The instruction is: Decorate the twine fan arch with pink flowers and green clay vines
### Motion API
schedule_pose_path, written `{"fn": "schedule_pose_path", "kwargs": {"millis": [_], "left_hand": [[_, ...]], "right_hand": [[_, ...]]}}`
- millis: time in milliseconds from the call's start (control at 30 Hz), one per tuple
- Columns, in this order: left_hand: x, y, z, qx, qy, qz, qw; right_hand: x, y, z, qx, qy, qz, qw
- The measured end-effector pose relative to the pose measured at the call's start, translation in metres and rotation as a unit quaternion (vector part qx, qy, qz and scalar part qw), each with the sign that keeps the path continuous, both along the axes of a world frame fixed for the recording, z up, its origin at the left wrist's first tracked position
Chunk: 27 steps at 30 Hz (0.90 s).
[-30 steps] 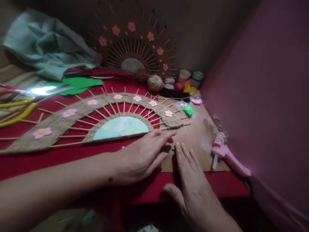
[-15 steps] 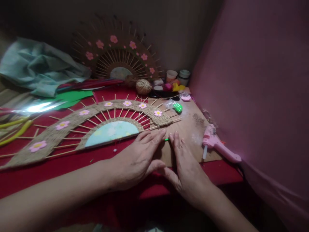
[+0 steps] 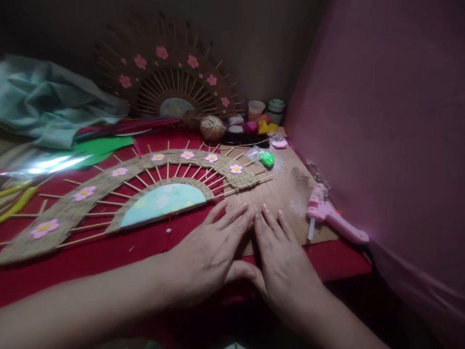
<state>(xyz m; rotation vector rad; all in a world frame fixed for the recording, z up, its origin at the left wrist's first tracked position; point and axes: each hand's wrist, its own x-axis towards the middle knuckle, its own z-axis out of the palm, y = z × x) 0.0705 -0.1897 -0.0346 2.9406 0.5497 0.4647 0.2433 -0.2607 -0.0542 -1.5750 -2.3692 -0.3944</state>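
Your left hand and right hand lie flat over the wooden board, anything beneath hidden. Toward its far edge, the green clay lump looks light and soft; pinch its sides gently.

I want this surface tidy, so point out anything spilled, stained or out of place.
The board shows a dark, speckled patch and a whitish smear left of the glue gun; both look odd against its plain tan. A small scrap lies loose on the red cloth, below the fan.
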Motion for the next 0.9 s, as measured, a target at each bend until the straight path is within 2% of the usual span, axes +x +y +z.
{"fn": "schedule_pose_path", "kwargs": {"millis": [133,333,533,700,900], "left_hand": [[0.001,0.003,-0.001,0.01,-0.019,0.018,1.0],[-0.003,-0.004,-0.001,0.024,-0.005,-0.015,1.0],[-0.001,0.011,-0.003,-0.003,-0.016,0.061,0.998],[0.0,0.01,0.0,-0.027,-0.052,0.055,0.997],[0.0,0.008,0.001,-0.057,-0.074,0.052,0.994]], "right_hand": [[-0.001,0.008,0.003,-0.006,0.006,-0.01,1.0],[0.002,-0.014,0.0,0.018,0.007,0.017,1.0],[0.007,0.007,0.007,0.0,0.036,-0.005,0.999],[0.005,0.016,0.009,0.012,0.063,0.009,0.998],[-0.008,-0.007,0.001,0.008,0.042,0.029,0.999]]}}
